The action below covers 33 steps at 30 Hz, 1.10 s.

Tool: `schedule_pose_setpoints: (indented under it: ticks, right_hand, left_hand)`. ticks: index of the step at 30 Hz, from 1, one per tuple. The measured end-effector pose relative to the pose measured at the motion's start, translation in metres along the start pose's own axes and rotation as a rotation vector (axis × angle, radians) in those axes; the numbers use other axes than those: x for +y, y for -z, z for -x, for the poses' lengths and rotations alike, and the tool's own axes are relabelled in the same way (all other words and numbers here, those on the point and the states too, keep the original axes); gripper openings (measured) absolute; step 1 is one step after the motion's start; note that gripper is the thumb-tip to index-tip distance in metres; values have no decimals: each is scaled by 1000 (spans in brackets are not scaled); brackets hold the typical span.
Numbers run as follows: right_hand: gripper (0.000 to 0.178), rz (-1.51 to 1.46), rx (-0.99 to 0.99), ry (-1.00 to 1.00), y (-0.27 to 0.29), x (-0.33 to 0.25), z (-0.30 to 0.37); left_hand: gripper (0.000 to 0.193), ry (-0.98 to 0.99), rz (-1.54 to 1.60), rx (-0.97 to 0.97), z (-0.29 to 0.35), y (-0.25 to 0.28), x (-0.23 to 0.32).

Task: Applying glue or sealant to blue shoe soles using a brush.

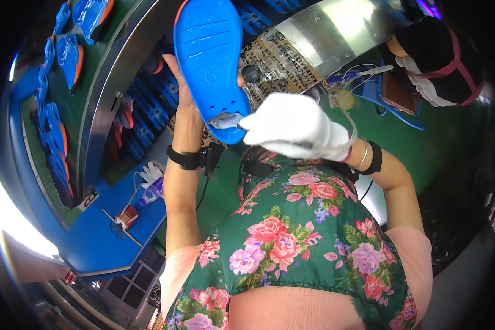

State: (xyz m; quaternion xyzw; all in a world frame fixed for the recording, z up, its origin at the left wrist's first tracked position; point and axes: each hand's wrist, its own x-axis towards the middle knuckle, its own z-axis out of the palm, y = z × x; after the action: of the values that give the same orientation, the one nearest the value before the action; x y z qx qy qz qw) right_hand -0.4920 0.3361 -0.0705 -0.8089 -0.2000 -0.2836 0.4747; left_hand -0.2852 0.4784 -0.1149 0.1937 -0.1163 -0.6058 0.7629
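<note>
One bare left hand (186, 94) clasps a glossy blue shoe sole (208, 60), seemingly steadying its lower edge; the white-gloved right hand (291, 127) pinches a grey brush (224, 120) there.

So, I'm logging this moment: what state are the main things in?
Blue sole: held, shiny streaks
Grey piece: at the sole's lower end
Left hand: bare, holding the sole
Right hand: gloved, pinching the grey piece
Loose glove: unworn, on the blue table
Apron: worn
Left wristband: strapped on
Right wristband: worn

Sole (209, 60) in left hand (186, 99); brush (224, 120) (in right hand (291, 127)) on it; table (99, 242) left.
</note>
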Motion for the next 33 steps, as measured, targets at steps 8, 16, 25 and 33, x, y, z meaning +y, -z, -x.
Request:
schedule_pose_setpoints:
  ticks: [8,16,25,33]
  right_hand:
    - [15,-279,-108,-115,11,9,-12]
    - [14,-669,109,-732,26,6,-12]
    - [17,-196,207,-459,44,30,-25]
    - [15,-29,135,-244,54,18,-23]
  left_hand:
    - [120,30,28,176,-4,-13,0]
    - [103,101,126,73,17,21,-16]
    - [44,-87,-181,503,19,-5,-80]
    - [83,-6,397,299,33,-11,-67]
